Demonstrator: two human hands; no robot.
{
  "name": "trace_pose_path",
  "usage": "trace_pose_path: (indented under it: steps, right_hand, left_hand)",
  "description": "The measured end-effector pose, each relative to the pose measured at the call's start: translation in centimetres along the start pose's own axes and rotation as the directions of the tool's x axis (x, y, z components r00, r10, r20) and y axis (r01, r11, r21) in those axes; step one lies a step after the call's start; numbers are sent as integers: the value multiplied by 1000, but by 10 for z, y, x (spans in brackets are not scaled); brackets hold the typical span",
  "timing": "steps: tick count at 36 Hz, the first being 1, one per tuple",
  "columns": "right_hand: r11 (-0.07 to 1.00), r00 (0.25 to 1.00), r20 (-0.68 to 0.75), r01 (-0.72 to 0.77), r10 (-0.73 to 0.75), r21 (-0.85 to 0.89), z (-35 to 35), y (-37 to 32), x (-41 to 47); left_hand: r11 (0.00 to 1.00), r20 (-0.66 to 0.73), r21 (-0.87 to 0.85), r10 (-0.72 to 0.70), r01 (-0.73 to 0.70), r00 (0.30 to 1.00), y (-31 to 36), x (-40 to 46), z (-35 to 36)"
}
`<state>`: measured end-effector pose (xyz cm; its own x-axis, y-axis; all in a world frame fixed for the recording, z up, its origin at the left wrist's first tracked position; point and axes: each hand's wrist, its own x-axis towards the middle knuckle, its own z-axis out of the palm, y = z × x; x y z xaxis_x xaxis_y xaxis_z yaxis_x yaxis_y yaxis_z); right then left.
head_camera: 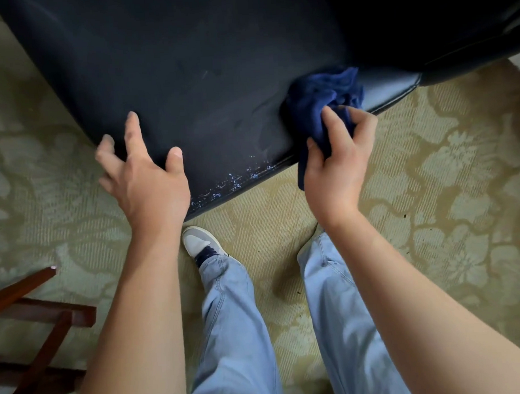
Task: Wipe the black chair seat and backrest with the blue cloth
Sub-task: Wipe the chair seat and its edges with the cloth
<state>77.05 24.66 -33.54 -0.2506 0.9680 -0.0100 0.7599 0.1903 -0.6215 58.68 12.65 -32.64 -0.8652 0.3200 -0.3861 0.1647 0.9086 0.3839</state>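
Head view, looking down. Right hand (pixel 336 167) clenched on the cloth (pixel 323 103), thumb and fingers pinching one bunched end; the rest of the cloth is wadded ahead of the fingers, lying on the seat (pixel 189 72) near its front edge. A short tail of cloth hangs below the hand, off the seat edge.

Left hand (pixel 143 171) released, fingers spread, grasping nothing. Palm is over the seat's front-left edge, fingertips and thumb resting on or just above the black surface; contact can't be confirmed. The two hands are well apart, with bare seat between them.

Between the hands, along the seat's front edge, there are pale scuffed flecks (pixel 237 180) in the black covering. Faint smears show on the seat ahead of the left hand. Beyond the right hand, the dark curved part at upper right looks like the backrest (pixel 423 23), too dark to tell detail.

Below the hands: patterned greenish carpet (pixel 428 161), light blue jeans (pixel 237 330), and one grey-and-white shoe (pixel 200 243) just under the left wrist. Near the left forearm, at the bottom-left, a brown wooden frame (pixel 50 316) stands on the carpet, apart from the chair.
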Motion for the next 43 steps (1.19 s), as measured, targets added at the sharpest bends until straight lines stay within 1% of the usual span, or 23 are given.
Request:
trace_pose_path:
  steps: [6,9,11,13,15,18,20,22,24,28,32,36,39,43]
  right_hand:
    - [1000,997,73,-1,1,-6,21,-30,-34]
    - [1000,992,130,10,-9,-12,26,-44,-50]
    - [1000,990,141,21,-21,-1,24,-48,-53]
    - [1000,994,107,12,-13,11,19,-48,-49]
    - [1000,999,43,-4,4,6,12,-46,-44]
    - [999,998,-47,-45,46,11,2,-38,-32]
    - [995,993,-76,-93,94,19,-2,-31,-24]
    - [992,990,-75,-123,123,2,-2,-23,-19]
    - [992,991,-43,-126,125,-25,2,-16,-22]
    - [992,992,-32,-122,122,-11,12,-16,-29]
    - [998,997,-48,-61,60,-23,21,-26,-38]
    - [999,1000,12,-26,26,-26,30,-36,-52]
    - [1000,999,47,-2,2,-14,37,-48,-68]
    - [999,990,138,36,-37,7,45,-62,-88]
  left_hand:
    - [998,29,63,12,-14,1000,1,-1,-3]
    - [994,61,101,38,-44,997,-1,0,-6]
    - [991,94,112,59,-70,994,-3,1,-9]
    - [990,126,116,71,-86,990,-6,2,-15]
    - [991,146,96,80,-95,986,-8,3,-22]
    - [993,135,-5,118,-118,984,-18,4,-29]
    - [991,135,-72,121,-112,983,-26,4,-29]
    - [993,149,-77,105,-94,983,-29,1,-27]
    - [994,152,-63,100,-92,983,-29,-4,-25]
    - [995,118,-50,91,-86,989,-29,-4,-19]
    - [996,92,-57,73,-68,993,-30,-6,-15]
    - [995,89,-73,71,-65,994,-32,-5,-15]
    - [994,87,-68,96,-90,992,-36,-5,-15]
    - [994,106,-47,106,-102,989,-40,-5,-15]
